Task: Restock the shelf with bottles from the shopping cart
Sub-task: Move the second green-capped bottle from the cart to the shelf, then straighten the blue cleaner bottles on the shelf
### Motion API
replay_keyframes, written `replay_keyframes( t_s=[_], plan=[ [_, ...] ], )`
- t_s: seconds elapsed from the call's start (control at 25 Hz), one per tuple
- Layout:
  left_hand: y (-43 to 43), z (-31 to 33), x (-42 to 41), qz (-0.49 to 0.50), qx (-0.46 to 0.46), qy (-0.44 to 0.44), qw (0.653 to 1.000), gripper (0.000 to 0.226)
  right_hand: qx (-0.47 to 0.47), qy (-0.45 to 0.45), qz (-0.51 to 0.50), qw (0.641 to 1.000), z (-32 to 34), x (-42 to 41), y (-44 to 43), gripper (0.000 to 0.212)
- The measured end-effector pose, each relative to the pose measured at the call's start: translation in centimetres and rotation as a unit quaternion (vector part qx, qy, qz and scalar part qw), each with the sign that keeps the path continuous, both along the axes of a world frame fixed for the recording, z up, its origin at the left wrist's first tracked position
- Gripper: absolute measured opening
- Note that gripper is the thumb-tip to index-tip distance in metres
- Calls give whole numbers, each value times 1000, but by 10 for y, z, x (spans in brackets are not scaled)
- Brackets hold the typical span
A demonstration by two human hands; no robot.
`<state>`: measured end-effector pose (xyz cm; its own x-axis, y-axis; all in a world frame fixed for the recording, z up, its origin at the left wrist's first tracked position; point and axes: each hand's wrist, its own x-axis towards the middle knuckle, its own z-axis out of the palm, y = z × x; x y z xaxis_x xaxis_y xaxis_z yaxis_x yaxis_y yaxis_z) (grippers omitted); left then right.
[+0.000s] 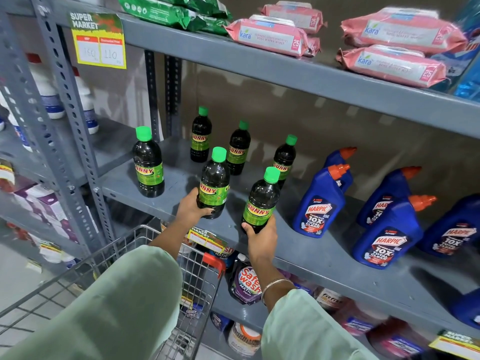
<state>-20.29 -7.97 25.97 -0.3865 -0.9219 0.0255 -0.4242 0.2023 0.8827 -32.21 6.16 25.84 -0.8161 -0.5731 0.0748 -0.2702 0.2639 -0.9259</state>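
A grey metal shelf (311, 245) in a supermarket aisle is filling the head view, its slotted uprights rising at the left and a yellow price tag (100, 45) hanging from the level above. On that upper level, green packets (166, 11) and pink packs of wipes (270, 35) are lying flat. On the middle level, four dark bottles with green caps and green-yellow "SUNNY" labels are standing upright: one at the left front (148, 162) and three further back (200, 135) (238, 148) (284, 158). To the right, blue toilet-cleaner bottles with orange nozzles (318, 203) are standing in a loose group.

The left hand (192, 207) is wrapping its grip around the lower part of a fifth dark green-capped bottle (214, 183), fingers closed around the base, the bottle upright with its base at the front part of the shelf. The right hand (261, 239) is closing its grip on the bottom of a sixth matching bottle (259, 201), which is tilting slightly, just right of the other held bottle; whether its base is touching the shelf cannot be told. Both arms are wearing pale green sleeves, and a thin bangle (275, 284) is circling the right wrist.

Below the arms, a silver wire shopping cart (145, 245) with a red corner piece is sitting against the shelf. On the lower level, a purple detergent pouch (246, 281) is showing beside other packages.
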Motion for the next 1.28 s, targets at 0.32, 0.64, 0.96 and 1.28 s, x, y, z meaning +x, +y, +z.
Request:
replay_keyframes(
  t_s=[0.32,0.64,0.96,1.28],
  plan=[
    [-1,-2,0,1,-5,8,1000,52,9,0,23,1000,-3,-1,-1,57],
    [21,0,2,66,-34,-34,997,86,5,-41,41,998,-9,-12,17,95],
    [140,8,-77,-261,-282,-191,903,28,-74,-69,-198,975,1,-111,81,60],
    [116,3,-208,-123,24,18,992,49,-48,-91,17,995,7,-172,79,38]
  ],
)
